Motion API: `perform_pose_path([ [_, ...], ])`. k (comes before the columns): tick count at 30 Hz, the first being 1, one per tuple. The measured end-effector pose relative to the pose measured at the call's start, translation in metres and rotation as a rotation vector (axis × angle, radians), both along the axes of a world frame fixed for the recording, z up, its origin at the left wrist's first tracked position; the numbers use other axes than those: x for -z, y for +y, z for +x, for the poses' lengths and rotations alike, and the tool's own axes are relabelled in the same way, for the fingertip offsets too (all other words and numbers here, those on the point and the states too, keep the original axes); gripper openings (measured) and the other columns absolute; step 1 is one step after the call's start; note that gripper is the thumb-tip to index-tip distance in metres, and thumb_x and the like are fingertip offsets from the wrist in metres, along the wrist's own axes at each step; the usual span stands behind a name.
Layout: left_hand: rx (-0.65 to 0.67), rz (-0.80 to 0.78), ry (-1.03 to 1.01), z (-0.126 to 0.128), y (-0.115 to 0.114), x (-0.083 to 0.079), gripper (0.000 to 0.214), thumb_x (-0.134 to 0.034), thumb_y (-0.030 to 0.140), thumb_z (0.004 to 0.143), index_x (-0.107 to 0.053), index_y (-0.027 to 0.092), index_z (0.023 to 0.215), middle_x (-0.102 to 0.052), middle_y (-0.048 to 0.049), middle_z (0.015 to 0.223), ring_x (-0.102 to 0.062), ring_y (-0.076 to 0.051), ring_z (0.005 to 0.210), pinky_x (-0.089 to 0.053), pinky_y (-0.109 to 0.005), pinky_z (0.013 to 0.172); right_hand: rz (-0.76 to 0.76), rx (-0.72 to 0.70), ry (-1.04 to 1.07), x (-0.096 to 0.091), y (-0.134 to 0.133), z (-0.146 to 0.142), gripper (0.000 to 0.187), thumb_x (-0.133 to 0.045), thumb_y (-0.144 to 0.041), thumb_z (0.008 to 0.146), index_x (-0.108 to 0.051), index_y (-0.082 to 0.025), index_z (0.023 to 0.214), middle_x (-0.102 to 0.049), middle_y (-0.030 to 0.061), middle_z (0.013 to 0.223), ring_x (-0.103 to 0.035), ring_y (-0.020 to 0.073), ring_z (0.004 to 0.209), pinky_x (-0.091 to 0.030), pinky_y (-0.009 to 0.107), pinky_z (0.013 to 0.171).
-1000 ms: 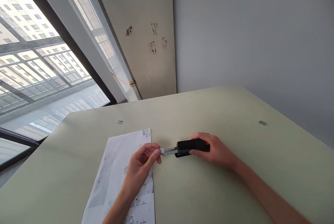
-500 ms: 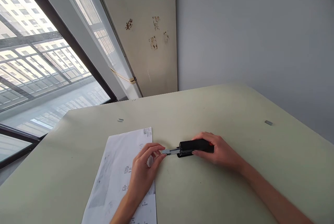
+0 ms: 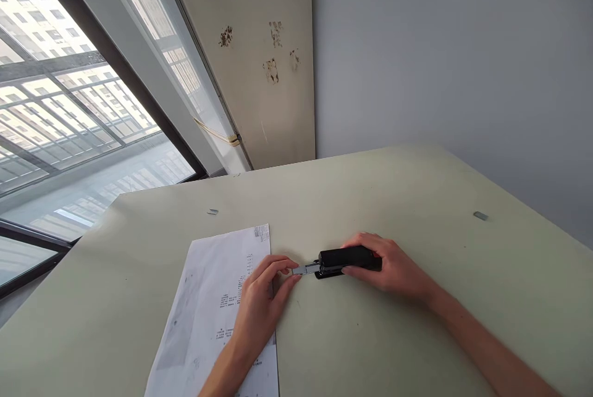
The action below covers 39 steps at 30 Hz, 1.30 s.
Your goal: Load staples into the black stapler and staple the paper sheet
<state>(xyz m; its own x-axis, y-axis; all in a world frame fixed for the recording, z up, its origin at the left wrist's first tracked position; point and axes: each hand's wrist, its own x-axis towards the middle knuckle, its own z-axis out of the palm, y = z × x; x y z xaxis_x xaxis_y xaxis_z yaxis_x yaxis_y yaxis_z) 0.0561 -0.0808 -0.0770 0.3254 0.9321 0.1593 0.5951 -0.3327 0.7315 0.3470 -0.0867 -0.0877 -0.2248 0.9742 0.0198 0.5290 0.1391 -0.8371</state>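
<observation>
A black stapler point(image 3: 348, 257) lies on the table with its metal staple tray point(image 3: 311, 268) sticking out to the left. My right hand point(image 3: 383, 263) is wrapped round the stapler's body from the right, covering its rear end. At the tray's left end, the thumb and fingers of my left hand point(image 3: 266, 295) pinch a small grey strip of staples point(image 3: 299, 270). Fingertips partly hide that strip, so how far it sits in the tray is unclear. Under my left hand and wrist lie printed sheets of paper point(image 3: 208, 279).
Small grey staple strips point(image 3: 212, 212) lie at the back left of the pale table point(image 3: 352, 347). Another grey strip point(image 3: 480, 215) rests near the right edge. Beyond the table stand a grey wall point(image 3: 440, 57) and a window point(image 3: 69, 88).
My left hand has shifted slightly right, towards the stapler, and the pinched strip moved with it. My right hand keeps its hold on the stapler.
</observation>
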Motion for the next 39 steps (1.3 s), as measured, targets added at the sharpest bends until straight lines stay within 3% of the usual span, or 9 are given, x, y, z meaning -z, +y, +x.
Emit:
perform_pose_path([
  [12,-0.001,0.03,0.037,0.002,0.0,0.001,0.022,-0.059,0.042,0.102,-0.073,0.027,0.108,-0.072,-0.0055,0.112,-0.068,-0.019,0.087,-0.057,-0.031,0.077,0.007,-0.014,-0.003,0.002,0.0,0.0,0.024,-0.071,-0.047,0.092,-0.071,-0.029,0.107,-0.075,0.0039,0.102,-0.065,0.024,0.09,-0.05,0.034,0.072],
  [19,-0.02,0.039,0.056,-0.002,-0.001,0.001,0.02,-0.063,0.041,0.1,-0.072,0.028,0.112,-0.072,-0.0044,0.112,-0.069,-0.019,0.088,-0.055,-0.029,0.071,0.004,-0.007,0.01,-0.001,0.0,0.0,0.024,-0.071,-0.048,0.091,-0.072,-0.029,0.106,-0.075,0.0036,0.1,-0.066,0.0242,0.09,-0.05,0.034,0.073],
  [23,-0.023,0.045,0.097,-0.007,0.0,-0.003,0.023,-0.062,0.043,0.1,-0.076,0.028,0.11,-0.071,-0.0065,0.119,-0.069,-0.022,0.096,-0.054,-0.03,0.066,-0.017,0.002,0.019,-0.001,0.0,0.0,0.024,-0.072,-0.046,0.091,-0.072,-0.03,0.108,-0.075,0.0036,0.103,-0.066,0.0247,0.093,-0.051,0.035,0.075],
  [27,-0.015,0.073,0.093,-0.009,0.001,-0.004,0.024,-0.061,0.043,0.101,-0.079,0.028,0.107,-0.073,-0.0074,0.116,-0.068,-0.026,0.105,-0.058,-0.034,0.074,-0.034,0.016,0.039,-0.003,-0.001,-0.001,0.024,-0.073,-0.046,0.089,-0.072,-0.03,0.107,-0.075,0.0036,0.103,-0.066,0.0249,0.092,-0.051,0.035,0.075],
  [32,0.017,0.105,0.074,-0.008,-0.001,-0.002,0.019,-0.064,0.04,0.099,-0.08,0.029,0.102,-0.074,-0.0059,0.111,-0.069,-0.025,0.1,-0.058,-0.034,0.076,-0.084,0.01,0.128,-0.009,-0.003,-0.005,0.021,-0.075,-0.043,0.087,-0.071,-0.029,0.102,-0.074,0.0,0.096,-0.062,0.0203,0.078,-0.049,0.032,0.069],
  [39,0.136,0.127,0.05,-0.002,-0.005,-0.001,0.016,-0.066,0.037,0.1,-0.079,0.028,0.103,-0.076,-0.0049,0.107,-0.07,-0.022,0.096,-0.059,-0.034,0.082,-0.096,-0.064,0.162,-0.009,-0.005,-0.008,0.022,-0.078,-0.041,0.085,-0.072,-0.029,0.102,-0.074,0.0003,0.099,-0.063,0.0205,0.081,-0.048,0.032,0.069],
])
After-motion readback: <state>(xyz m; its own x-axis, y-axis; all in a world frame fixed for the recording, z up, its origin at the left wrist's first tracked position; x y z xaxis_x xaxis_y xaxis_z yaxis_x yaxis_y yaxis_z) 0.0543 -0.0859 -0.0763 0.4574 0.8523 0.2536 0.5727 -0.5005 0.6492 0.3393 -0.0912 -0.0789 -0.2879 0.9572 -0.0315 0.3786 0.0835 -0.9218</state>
